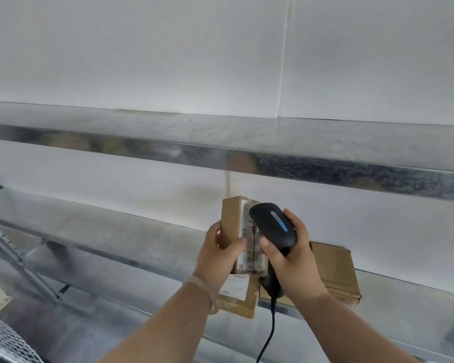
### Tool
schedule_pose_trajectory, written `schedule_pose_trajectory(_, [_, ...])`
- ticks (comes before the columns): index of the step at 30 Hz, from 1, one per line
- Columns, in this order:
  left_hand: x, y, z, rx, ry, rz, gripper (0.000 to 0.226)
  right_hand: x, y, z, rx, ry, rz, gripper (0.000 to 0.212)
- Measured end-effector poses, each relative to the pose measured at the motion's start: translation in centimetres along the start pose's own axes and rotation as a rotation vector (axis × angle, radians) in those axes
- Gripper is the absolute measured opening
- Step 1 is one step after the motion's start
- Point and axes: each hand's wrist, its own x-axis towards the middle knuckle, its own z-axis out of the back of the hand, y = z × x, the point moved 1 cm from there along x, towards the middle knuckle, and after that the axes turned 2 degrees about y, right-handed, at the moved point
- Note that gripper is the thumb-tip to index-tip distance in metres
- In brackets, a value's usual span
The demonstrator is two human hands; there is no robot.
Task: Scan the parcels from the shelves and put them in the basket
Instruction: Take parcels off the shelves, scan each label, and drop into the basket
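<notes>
- Head view: the left hand (220, 254) is holding a small parcel (240, 231) upright above the middle shelf (121, 237); its grip is closed around the lower part of the box, with the thumb lying across the white label (249, 247).
- The right hand (291, 260) is holding the black scanner (273, 224); its grip is wrapped around the handle, and the scanner head is sitting just above this grip, very near to the label and perhaps touching it.
- To do this step well, I think the scanner head should be pulled a little away from the label, because so near the beam may not cover the whole barcode.
- The left thumb is probably covering part of the label; sliding it toward the cardboard side would help.
- The parcel should be kept still and its label face turned square to the scanner until the reading is done.
- The cable (269, 334) is hanging down below the right grip and should stay free of the parcels.
- Count of parcels: three in all, one held parcel, one flat parcel (240, 297) lying on the shelf under the left grip, and one bigger box (333, 273) lying behind the right grip.
- Count of other things: one scanner, two hands, one bracelet (207, 289) on the left wrist, two shelf levels that I can see well.
- At the lower left corner a mesh object (5, 341) is showing; I cannot tell if it is the basket.
</notes>
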Motion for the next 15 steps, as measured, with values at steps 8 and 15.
schedule_pose_trajectory(8, [-0.6, 0.8, 5.1, -0.036, 0.025, 0.05, 0.03, 0.1, 0.8, -3.4, 0.022, 0.058, -0.028, 0.063])
schedule_pose_trajectory(15, [-1.0, -0.1, 10.2, -0.012, 0.002, 0.063, 0.05, 0.2, 2.6, -7.3, -0.016, 0.154, 0.006, 0.064])
